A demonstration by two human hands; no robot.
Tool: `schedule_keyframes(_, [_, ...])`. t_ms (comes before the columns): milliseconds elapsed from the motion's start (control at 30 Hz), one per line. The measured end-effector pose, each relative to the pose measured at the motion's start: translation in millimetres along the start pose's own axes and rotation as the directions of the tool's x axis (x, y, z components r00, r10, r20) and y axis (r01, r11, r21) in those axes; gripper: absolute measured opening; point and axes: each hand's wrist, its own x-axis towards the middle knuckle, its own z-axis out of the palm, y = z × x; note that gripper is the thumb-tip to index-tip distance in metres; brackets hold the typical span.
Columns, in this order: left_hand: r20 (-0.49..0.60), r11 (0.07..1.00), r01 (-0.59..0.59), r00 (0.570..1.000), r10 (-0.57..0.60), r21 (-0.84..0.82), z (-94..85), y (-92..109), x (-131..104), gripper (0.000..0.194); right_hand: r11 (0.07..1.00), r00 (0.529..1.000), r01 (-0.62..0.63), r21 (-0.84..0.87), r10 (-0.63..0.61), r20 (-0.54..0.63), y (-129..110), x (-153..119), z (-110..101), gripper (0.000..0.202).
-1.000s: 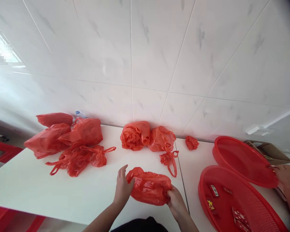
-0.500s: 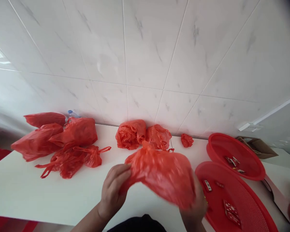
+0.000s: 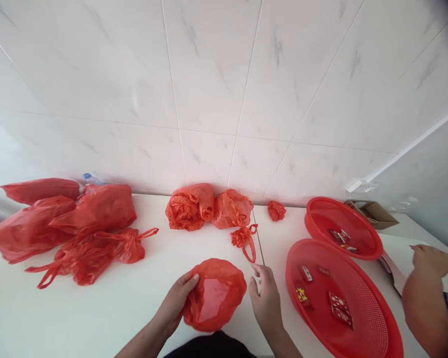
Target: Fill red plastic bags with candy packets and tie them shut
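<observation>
A red plastic bag (image 3: 234, 278) faces me with its mouth wide, and pale light shows inside it. My left hand (image 3: 175, 303) grips the bag's left rim, thumb on top. Just off the bag's right side is my right hand (image 3: 267, 296), fingers spread and curved with nothing in them. Beyond that hand lies a small crumpled red bag (image 3: 241, 237) with a looped handle. To the right, a large red plastic basket (image 3: 373, 303) holds several small packets, among them a red one with white dots (image 3: 341, 308) and a yellow-and-red one (image 3: 301, 294).
Filled red bags (image 3: 104, 209) crowd the left of the white table (image 3: 142, 298), a bottle (image 3: 91, 178) behind them. By the wall sit bundled red bags (image 3: 194, 206) and a red scrap (image 3: 276, 211). Another red basket (image 3: 343, 211), a cardboard box (image 3: 375, 214) and another person's arm (image 3: 423, 293) are rightward.
The bag has come down and turned so its mouth faces me. My right hand has let go of it. A small crumpled bag now shows behind. The other person's arm reaches further in.
</observation>
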Motion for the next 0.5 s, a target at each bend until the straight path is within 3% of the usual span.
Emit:
schedule_keyframes(33, [0.019, 1.000, -0.008, 1.000, 0.008, 0.008, 3.9, 0.9, 1.7, 0.034, 0.998, 0.994, 0.057, 0.026, -0.059, 0.091, -6.3, -3.0, 2.9, 0.027])
schedule_keyframes(100, [0.070, 1.000, -0.014, 0.997, 0.014, 0.001, 10.6, 2.0, 4.0, 0.033, 0.990, 0.928, 0.124, 0.063, -0.138, 0.346, -9.8, -6.5, 13.2, 0.024])
schedule_keyframes(167, [0.075, 0.999, -0.028, 0.997, 0.029, -0.016, 15.2, 2.7, 5.4, 0.032, 0.993, 0.876, 0.115, -0.001, -0.102, 0.471, 1.6, -5.1, 25.0, 0.025])
schedule_keyframes(300, [-0.057, 0.997, -0.067, 0.996, 0.065, -0.039, 13.2, 4.2, 10.9, 0.035, 0.987, 0.921, -0.036, -0.154, 0.093, 0.378, 44.7, 4.2, 33.3, 0.015])
schedule_keyframes(400, [-0.120, 0.996, -0.070, 0.991, 0.064, -0.047, 3.0, 5.6, 17.8, 0.035, 0.993, 0.903, -0.031, -0.117, 0.078, 0.422, 60.9, 4.3, 24.5, 0.017])
schedule_keyframes(500, [-0.163, 0.998, -0.057, 0.985, 0.050, -0.034, -5.9, 7.7, 21.9, 0.033, 0.998, 0.886, -0.057, -0.034, 0.066, 0.458, 60.9, 3.2, 7.7, 0.018])
